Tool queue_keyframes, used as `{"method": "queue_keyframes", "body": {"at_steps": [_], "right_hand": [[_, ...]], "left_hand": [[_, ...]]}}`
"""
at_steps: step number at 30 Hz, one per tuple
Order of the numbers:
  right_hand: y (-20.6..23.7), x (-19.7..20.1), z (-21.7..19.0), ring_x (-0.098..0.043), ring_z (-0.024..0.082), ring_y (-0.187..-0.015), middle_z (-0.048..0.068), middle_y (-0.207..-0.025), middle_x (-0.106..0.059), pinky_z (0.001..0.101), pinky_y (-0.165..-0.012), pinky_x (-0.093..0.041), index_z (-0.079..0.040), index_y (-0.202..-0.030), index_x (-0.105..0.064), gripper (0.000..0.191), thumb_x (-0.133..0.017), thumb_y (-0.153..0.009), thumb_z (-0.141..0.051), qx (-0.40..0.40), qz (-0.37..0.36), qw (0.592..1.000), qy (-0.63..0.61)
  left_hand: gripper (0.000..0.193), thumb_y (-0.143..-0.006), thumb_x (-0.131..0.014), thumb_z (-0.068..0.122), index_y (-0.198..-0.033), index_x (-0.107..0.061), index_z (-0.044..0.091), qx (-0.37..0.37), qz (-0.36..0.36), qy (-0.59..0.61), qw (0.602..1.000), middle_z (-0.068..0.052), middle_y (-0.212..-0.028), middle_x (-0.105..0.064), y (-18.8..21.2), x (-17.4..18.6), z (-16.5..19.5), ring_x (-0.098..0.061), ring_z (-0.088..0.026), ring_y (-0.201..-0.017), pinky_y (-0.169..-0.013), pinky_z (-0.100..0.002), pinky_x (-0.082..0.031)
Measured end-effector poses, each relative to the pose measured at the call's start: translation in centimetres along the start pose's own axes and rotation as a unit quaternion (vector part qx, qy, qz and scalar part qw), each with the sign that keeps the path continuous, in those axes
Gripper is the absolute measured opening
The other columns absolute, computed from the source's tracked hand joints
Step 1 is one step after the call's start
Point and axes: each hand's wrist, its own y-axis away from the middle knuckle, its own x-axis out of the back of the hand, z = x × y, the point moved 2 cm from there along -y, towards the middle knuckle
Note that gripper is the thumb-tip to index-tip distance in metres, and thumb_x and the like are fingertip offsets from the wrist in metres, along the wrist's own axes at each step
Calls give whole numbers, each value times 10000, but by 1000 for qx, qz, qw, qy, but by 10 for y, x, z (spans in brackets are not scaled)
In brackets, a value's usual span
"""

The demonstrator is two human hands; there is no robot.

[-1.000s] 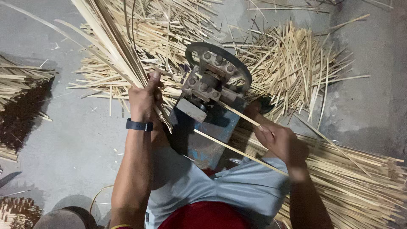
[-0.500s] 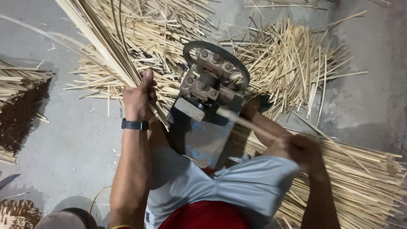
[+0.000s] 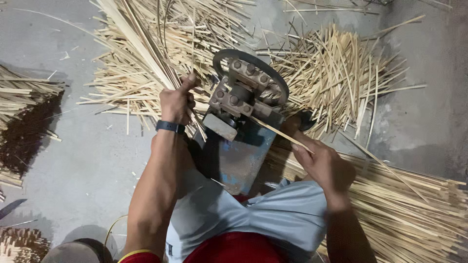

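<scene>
Left hand (image 3: 176, 103) clenched around a long bundle of bamboo strips (image 3: 130, 41), thumb sticking up, dark wristband (image 3: 170, 127) just below on the wrist. Bundle runs up and away to the top left and gets cut off by the frame edge, so no telling how long it really is. Right hand (image 3: 324, 163) lower right, fingers pinched on a single thin strip (image 3: 279, 132) that slants up-left into the metal machine (image 3: 243, 95) sitting between both hands. Rounded grey guard and bolted blocks on top of that machine, scuffed blue body (image 3: 239, 160) underneath, wedged right up against the knees in light grey shorts (image 3: 273, 216). Exactly where the strip goes into the rollers: hard to make out, too cramped and dark in there. Same for the lower end of the bundle behind the left hand, hidden by the fist and the machine. Past the machine, a big messy heap of short pale strips (image 3: 336, 73) fanned over the concrete floor (image 3: 73, 160). Along the right, a neater layer of long strips (image 3: 414, 209) lying side by side, partly under the right forearm. Far left, another pile (image 3: 24, 97) with a dark patch beside it, chopped off by the edge. Bottom left, something blade-like (image 3: 10, 208) and one more stack in the corner, barely in view.
</scene>
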Motion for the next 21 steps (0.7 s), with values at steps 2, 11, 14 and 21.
{"method": "queue_keyframes", "body": {"at_steps": [2,11,14,21], "right_hand": [[3,5,1,-715,254,-585,53,-822,-778,370,-514,-532,-335,-1206,-767,354,-703,-915,-525,-97,-75,989,79],[17,-12,13,-743,138,-706,11,-952,-794,268,-652,-559,-175,-1011,-804,181,-756,-910,-318,140,51,981,-124],[14,-12,7,-750,135,-747,27,-989,-776,259,-645,-572,-104,-1100,-771,244,-757,-920,-268,100,-4,971,-217],[19,14,0,-733,126,-626,6,-915,-807,290,-531,-530,-193,-1072,-807,254,-759,-867,-335,42,-24,995,-86]], "left_hand": [[255,-868,-807,275,-877,-805,21,10,4,-36,999,-28,-527,-582,-2,-2,0,-404,-94,-364,-328,-252,-314],[285,-923,-789,273,-821,-795,7,-63,58,-8,996,-54,-581,-618,-16,9,50,-499,-104,-408,-352,-253,-382],[200,-892,-828,188,-846,-759,6,-175,27,1,984,-91,-706,-761,-20,13,61,-587,-103,-468,-383,-265,-448],[197,-902,-795,136,-798,-700,-2,-105,121,-28,987,-95,-678,-730,-68,5,58,-583,-134,-455,-363,-280,-416]]}}
